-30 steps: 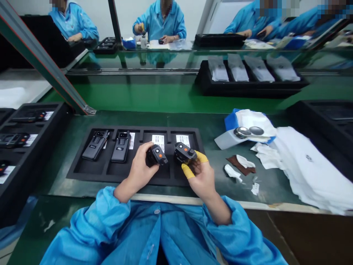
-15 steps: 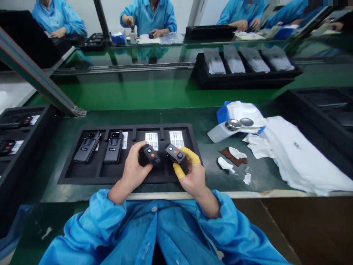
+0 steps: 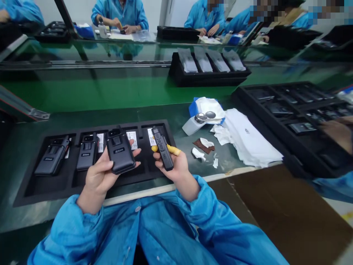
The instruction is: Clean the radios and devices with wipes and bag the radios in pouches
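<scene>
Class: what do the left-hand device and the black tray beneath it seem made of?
The device: probably moulded plastic, matt black, with a sheen and printed white logo. The tray: likely foam or soft plastic, dull black, no glints, with cut compartments; the look leaves it open.

Bright blue work coat (image 3: 165, 235), pale buttons (image 3: 135, 209) down the front, gathered cuffs (image 3: 68, 209), yellow finger cots (image 3: 174, 149) on right hand (image 3: 173, 167)

I look down on a green desk (image 3: 154, 112) bearing a black slotted tray (image 3: 30, 191) at left, white cloths (image 3: 248, 143) and small scraps (image 3: 199, 152) beside it, another black tray (image 3: 300, 156) at right
</scene>
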Available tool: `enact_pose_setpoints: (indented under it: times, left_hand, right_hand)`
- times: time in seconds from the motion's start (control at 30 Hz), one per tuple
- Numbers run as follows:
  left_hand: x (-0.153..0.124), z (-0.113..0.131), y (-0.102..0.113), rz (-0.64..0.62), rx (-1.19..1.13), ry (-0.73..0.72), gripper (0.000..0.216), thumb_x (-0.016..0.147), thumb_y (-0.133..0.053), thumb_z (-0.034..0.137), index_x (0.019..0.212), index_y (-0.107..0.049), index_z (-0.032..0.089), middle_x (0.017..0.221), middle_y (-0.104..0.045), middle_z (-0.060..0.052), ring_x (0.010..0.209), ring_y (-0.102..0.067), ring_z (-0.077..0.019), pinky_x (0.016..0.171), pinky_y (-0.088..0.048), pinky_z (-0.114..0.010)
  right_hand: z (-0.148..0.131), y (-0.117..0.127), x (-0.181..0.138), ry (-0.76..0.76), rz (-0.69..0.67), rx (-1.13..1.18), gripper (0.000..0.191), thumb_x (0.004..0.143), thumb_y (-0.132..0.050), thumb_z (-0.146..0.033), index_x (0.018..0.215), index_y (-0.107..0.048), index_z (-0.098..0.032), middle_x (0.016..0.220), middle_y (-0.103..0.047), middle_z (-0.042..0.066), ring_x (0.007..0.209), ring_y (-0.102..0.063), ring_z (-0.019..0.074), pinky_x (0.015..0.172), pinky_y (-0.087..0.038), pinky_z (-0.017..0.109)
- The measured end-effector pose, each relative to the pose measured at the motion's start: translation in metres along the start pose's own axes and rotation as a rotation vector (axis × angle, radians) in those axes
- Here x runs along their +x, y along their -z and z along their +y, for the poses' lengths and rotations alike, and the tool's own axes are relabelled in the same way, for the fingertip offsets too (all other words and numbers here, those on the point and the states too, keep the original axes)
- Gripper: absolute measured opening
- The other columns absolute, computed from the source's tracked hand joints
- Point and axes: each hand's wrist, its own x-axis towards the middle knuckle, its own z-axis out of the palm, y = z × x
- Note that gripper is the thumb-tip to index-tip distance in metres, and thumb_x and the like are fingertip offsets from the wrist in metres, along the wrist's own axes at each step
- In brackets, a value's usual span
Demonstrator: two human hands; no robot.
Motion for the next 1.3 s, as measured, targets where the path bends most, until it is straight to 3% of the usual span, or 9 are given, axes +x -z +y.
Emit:
enact_pose_setpoints:
  times: [0.17,0.37,0.63,0.73,0.83,0.9,1.1,1.2,1.3]
  left_hand:
    - [-0.002,-0.003,0.005,-0.183,0.142,-0.008,0.077,0.059,-0.083,0.026,0.127,-0.049,0.036,0.133,-0.056,-0.010,0.108,-0.062,-0.0374,0.083,-0.054,-0.056]
    - [0.007,-0.009,0.005,0.041,0.491,-0.121,0.140,0.042,-0.091,0.025,0.148,-0.002,0.036,0.124,-0.056,-0.011,0.093,-0.066,-0.0230,0.071,-0.057,-0.033]
    - [0.004,-0.011,0.002,0.115,0.557,-0.121,0.136,0.041,-0.091,0.026,0.149,-0.008,0.035,0.126,-0.052,-0.012,0.091,-0.063,-0.0216,0.063,-0.055,-0.027]
    - [0.008,-0.004,-0.004,0.130,0.368,-0.014,0.119,0.048,-0.089,0.033,0.145,-0.020,0.027,0.106,-0.063,-0.008,0.082,-0.066,-0.0204,0.068,-0.057,-0.033]
    - [0.016,0.009,-0.018,0.187,0.142,0.160,0.059,0.077,-0.067,0.046,0.121,-0.048,0.012,0.082,-0.066,-0.008,0.073,-0.068,-0.0211,0.068,-0.058,-0.037]
    - [0.022,0.019,-0.027,0.233,0.068,0.198,0.035,0.089,-0.049,0.042,0.103,-0.054,0.010,0.076,-0.066,-0.009,0.071,-0.069,-0.0209,0.069,-0.059,-0.037]
    - [0.045,0.037,-0.027,0.152,0.191,0.114,0.016,0.077,-0.051,0.014,0.092,-0.056,0.013,0.080,-0.068,-0.009,0.077,-0.070,-0.0259,0.075,-0.057,-0.048]
    - [0.064,0.032,-0.017,0.249,0.350,0.010,0.022,0.072,-0.055,0.013,0.094,-0.054,0.018,0.077,-0.066,-0.002,0.072,-0.068,-0.0220,0.071,-0.056,-0.048]
    - [0.079,0.020,-0.009,0.286,0.444,-0.045,0.022,0.072,-0.059,0.020,0.094,-0.054,0.019,0.075,-0.065,-0.001,0.071,-0.066,-0.0201,0.071,-0.055,-0.046]
  right_hand:
    - [0.001,-0.006,-0.001,-0.030,0.058,0.043,0.039,0.093,-0.022,-0.022,0.088,-0.059,-0.011,0.065,-0.067,0.004,0.049,-0.057,0.0116,0.037,-0.041,0.020]
    - [0.002,-0.010,-0.001,0.004,0.139,-0.002,0.039,0.093,-0.022,-0.023,0.086,-0.060,-0.014,0.065,-0.068,0.004,0.048,-0.057,0.0113,0.036,-0.041,0.020]
    - [0.004,-0.015,0.000,0.000,0.226,0.006,0.038,0.094,-0.022,-0.021,0.091,-0.060,-0.013,0.065,-0.068,0.005,0.046,-0.058,0.0121,0.033,-0.042,0.019]
    - [0.001,-0.026,-0.003,-0.023,0.291,0.054,0.036,0.095,-0.024,-0.021,0.097,-0.059,-0.012,0.070,-0.069,0.007,0.054,-0.062,0.0119,0.041,-0.050,0.019]
    - [-0.006,-0.040,-0.006,0.010,0.348,0.084,0.033,0.096,-0.026,-0.020,0.102,-0.058,-0.013,0.078,-0.070,0.007,0.068,-0.067,0.0124,0.055,-0.057,0.021]
    - [-0.013,-0.045,-0.005,0.075,0.360,0.060,0.030,0.097,-0.028,-0.019,0.104,-0.057,-0.015,0.080,-0.070,0.005,0.072,-0.068,0.0127,0.059,-0.059,0.023]
    - [-0.034,-0.029,0.031,0.412,0.225,-0.377,0.037,0.086,-0.047,-0.012,0.121,-0.052,-0.022,0.096,-0.070,0.000,0.081,-0.066,0.0122,0.080,-0.058,0.034]
    - [-0.038,-0.011,0.062,0.562,0.207,-0.768,0.056,0.080,-0.053,-0.019,0.135,-0.042,-0.024,0.124,-0.062,0.004,0.106,-0.061,0.0145,0.099,-0.048,0.037]
    - [-0.035,0.001,0.086,0.614,0.208,-0.957,0.065,0.079,-0.054,-0.026,0.141,-0.036,-0.022,0.136,-0.053,0.008,0.122,-0.051,0.0181,0.107,-0.038,0.041]
